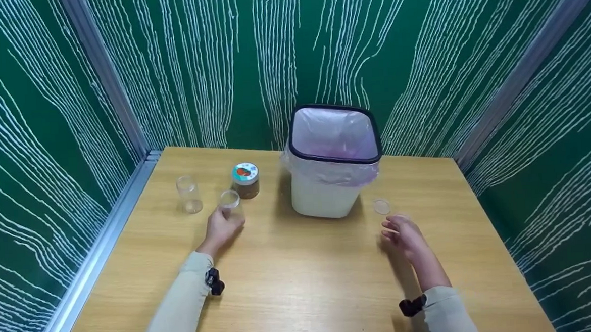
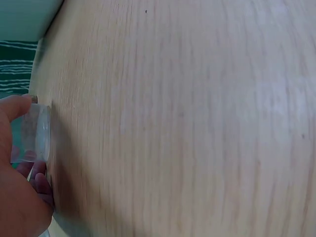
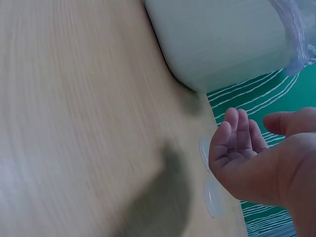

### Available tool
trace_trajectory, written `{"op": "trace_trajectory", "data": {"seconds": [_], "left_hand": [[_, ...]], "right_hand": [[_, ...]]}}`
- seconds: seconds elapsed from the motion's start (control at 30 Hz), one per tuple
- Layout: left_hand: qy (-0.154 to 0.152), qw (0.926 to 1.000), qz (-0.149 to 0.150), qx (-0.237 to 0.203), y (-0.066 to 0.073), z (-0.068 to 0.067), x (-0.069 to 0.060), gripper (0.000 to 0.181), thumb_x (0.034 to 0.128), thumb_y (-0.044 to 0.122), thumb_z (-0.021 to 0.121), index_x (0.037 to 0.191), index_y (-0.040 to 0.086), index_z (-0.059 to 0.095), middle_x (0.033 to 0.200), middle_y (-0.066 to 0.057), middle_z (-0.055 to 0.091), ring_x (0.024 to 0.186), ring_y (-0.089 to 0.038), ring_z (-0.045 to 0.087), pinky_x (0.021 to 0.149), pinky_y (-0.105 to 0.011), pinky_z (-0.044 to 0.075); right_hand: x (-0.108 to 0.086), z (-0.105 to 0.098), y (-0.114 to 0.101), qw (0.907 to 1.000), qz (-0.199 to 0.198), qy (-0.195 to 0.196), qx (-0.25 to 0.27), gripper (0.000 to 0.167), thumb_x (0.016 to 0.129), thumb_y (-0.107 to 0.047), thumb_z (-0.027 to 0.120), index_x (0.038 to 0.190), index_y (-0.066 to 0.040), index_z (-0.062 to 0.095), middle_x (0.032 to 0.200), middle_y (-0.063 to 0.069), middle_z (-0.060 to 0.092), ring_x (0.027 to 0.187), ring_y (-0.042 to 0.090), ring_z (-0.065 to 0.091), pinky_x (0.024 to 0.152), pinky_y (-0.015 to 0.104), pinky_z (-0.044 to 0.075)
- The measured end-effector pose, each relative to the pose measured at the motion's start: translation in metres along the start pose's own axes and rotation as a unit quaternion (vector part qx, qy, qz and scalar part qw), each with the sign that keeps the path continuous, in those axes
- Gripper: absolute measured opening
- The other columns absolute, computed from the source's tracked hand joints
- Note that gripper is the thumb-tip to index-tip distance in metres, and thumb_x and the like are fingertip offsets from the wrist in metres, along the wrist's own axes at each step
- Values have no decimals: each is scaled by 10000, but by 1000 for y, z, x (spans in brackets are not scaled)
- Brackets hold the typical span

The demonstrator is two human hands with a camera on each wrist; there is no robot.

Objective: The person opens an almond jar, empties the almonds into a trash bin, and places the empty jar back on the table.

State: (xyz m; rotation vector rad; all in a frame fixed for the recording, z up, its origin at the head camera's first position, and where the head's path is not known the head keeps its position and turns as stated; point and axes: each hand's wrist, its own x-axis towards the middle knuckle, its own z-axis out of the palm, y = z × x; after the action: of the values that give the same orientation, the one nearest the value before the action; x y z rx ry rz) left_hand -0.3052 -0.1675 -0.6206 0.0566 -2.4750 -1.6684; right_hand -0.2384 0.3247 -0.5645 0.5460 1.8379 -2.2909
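Observation:
My left hand (image 1: 224, 229) grips a clear plastic cup (image 1: 230, 200) at the left of the table, thumb on one side and fingers on the other. In the left wrist view the cup (image 2: 37, 132) stands close to the tabletop; whether it touches is hard to tell. My right hand (image 1: 404, 235) hovers over the right side, fingers loosely bent and holding nothing. Close to it lies a clear round lid (image 1: 381, 206). The right wrist view shows two such lids, one (image 3: 204, 154) partly behind the hand and another (image 3: 213, 198) nearer the camera.
A white bin (image 1: 322, 200) with a black rim and plastic liner stands at the back middle. Left of it is a brown-filled jar (image 1: 246, 188) with a printed lid. Another clear cup (image 1: 190, 196) stands farther left. Green walls with white lines enclose the wooden table (image 1: 302, 287).

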Motion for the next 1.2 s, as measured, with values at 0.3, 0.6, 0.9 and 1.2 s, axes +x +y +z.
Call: {"op": "trace_trajectory", "data": {"seconds": [0.3,0.6,0.9,1.2], "left_hand": [[-104,9995,-148,247,1,0,1,505,776,119,775,1192,-43,540,1215,-218,586,1155,-342,536,1009,-438,416],[-413,9780,-615,1952,17,-8,-17,869,710,240,809,1402,-39,364,1346,-233,473,1243,-425,416,1033,-549,324],[-929,9538,-1126,2627,32,-17,-92,817,743,374,761,1377,-37,450,1324,-240,456,1234,-437,365,996,-606,285],[-1172,9492,-672,2841,41,-5,-141,720,734,352,788,1304,-13,541,1364,-252,441,1262,-462,346,996,-635,244]], "right_hand": [[-10,15,9,9995,4,-25,312,324,1030,-153,438,1278,50,390,1002,68,579,796,186,613,707,255,491],[-26,28,23,9966,34,-104,817,233,1013,-129,470,1196,14,448,983,80,588,756,175,597,658,248,486],[-47,44,34,9943,-78,-123,1055,208,1027,-114,434,1194,9,450,957,73,591,744,166,576,638,247,472],[-62,58,40,9916,-212,-71,1278,144,1022,-115,459,1119,-15,496,945,75,597,752,186,585,695,278,493]]}}
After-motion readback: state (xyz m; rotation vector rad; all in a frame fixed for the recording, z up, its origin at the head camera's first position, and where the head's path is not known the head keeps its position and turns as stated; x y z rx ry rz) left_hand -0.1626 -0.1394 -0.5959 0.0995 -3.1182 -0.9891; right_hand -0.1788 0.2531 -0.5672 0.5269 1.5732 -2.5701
